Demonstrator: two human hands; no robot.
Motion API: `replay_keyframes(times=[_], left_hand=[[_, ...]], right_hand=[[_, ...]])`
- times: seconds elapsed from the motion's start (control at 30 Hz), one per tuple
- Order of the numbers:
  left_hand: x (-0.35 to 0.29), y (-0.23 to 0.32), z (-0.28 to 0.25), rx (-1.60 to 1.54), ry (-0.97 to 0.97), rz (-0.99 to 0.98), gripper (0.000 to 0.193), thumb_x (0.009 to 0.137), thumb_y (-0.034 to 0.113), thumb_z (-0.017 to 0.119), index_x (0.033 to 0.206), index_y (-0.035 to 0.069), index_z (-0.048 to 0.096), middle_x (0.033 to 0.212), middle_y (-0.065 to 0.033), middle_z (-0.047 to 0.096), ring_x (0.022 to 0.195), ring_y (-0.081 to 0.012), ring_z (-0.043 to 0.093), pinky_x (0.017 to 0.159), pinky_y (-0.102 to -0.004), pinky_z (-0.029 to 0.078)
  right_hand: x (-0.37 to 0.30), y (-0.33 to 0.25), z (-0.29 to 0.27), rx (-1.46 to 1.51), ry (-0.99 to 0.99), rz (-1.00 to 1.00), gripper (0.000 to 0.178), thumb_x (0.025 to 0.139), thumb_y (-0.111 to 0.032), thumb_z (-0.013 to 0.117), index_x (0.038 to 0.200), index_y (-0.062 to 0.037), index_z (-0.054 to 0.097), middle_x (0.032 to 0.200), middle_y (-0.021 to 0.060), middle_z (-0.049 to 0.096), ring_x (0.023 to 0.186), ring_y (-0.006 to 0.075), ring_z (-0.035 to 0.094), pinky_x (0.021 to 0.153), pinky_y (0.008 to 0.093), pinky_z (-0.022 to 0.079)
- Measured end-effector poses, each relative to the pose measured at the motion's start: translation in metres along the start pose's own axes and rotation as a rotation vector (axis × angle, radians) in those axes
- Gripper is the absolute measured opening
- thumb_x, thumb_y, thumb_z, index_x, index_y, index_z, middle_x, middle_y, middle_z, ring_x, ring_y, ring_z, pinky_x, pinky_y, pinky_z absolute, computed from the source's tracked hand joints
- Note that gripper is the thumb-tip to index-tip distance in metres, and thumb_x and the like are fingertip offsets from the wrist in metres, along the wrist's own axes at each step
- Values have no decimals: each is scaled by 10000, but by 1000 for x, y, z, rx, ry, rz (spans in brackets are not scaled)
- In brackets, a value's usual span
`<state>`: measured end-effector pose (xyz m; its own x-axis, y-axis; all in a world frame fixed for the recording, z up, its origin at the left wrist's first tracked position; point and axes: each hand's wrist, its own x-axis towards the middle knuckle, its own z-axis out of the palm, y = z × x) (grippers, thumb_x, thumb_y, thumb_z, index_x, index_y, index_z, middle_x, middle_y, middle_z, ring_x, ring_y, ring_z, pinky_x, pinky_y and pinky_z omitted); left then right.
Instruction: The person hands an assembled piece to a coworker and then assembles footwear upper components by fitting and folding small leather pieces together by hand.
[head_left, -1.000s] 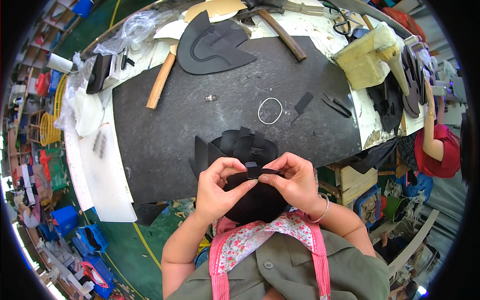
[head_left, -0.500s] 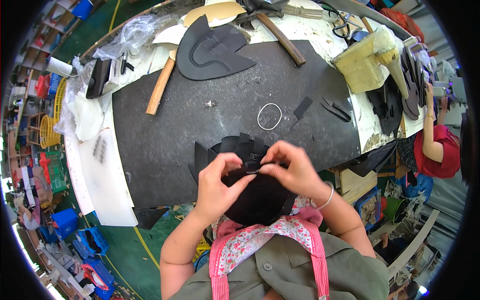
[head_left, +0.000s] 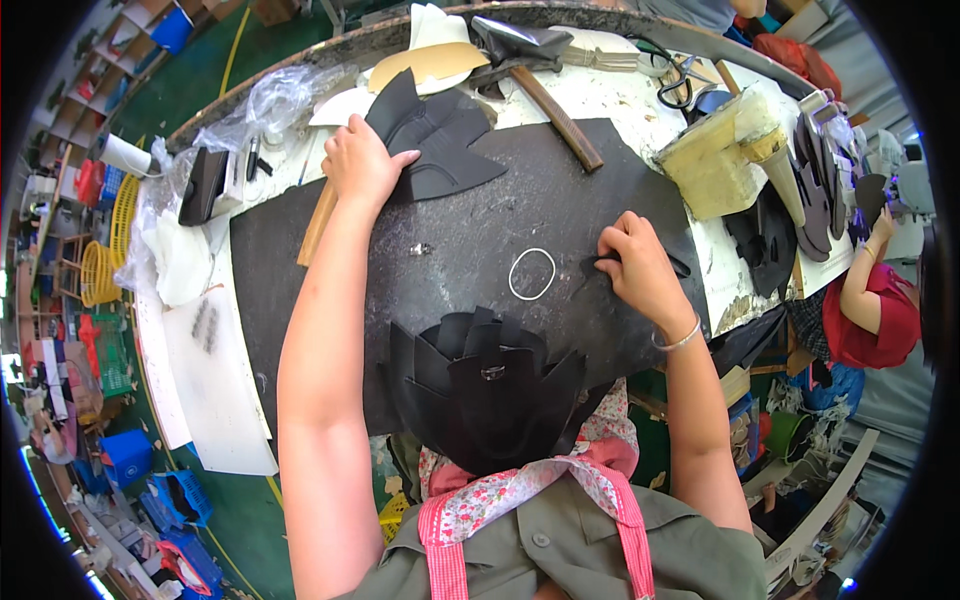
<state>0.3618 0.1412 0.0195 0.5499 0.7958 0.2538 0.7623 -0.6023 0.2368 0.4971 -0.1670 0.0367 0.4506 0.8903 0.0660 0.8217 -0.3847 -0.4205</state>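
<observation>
My left hand (head_left: 362, 165) reaches to the back left of the table, fingers closed around the edge of a black cut sheet piece (head_left: 445, 150), thumb lying over it. The piece seems partly lifted, with layers showing. My right hand (head_left: 643, 268) pinches a small black strip (head_left: 603, 264) on the dark mat. Behind that hand, the tweezers (head_left: 682, 267) are mostly hidden. Against my lap and the near mat edge rests a bundle of overlapping black pieces (head_left: 480, 400). A small shiny metal buckle (head_left: 493, 373) lies on it; neither hand touches the bundle.
A white rubber band (head_left: 532, 274) and a small shiny piece (head_left: 420, 249) lie on the mat (head_left: 460, 235). Wooden handles (head_left: 560, 120) reach in from the back. Scissors (head_left: 675, 85) and a yellowish block (head_left: 715, 150) stand back right. A person in red (head_left: 872, 310) works at right.
Both hands have left the black bundle. The left went forward to the black cut piece, the right moved right to the small strip. The view has tilted a little.
</observation>
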Motion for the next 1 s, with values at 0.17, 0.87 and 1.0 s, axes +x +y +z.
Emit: replay_keyframes(times=[0.17,0.87,1.0], left_hand=[[18,-4,-5,49,-62,-71,749,513,437,869,1054,-1,592,1031,-175,603,1042,-327,555,850,-449,462],[-175,-7,-141,-1730,-691,-341,479,647,-38,702,1109,-53,576,979,-107,647,868,-173,622,796,-306,500],[-193,-15,-143,-1682,-668,-231,362,657,-28,709,1006,-46,617,925,-73,647,825,-148,598,772,-301,477]], right_hand=[[-9,-18,-27,167,136,54,140,653,30,717,700,-12,592,830,105,517,674,242,492,655,323,448],[-7,-99,-56,1009,139,-165,142,715,77,717,796,28,612,1016,103,554,803,122,615,646,238,537],[-7,-103,-65,770,48,-302,140,698,30,737,767,22,616,975,94,589,764,146,624,637,246,536]])
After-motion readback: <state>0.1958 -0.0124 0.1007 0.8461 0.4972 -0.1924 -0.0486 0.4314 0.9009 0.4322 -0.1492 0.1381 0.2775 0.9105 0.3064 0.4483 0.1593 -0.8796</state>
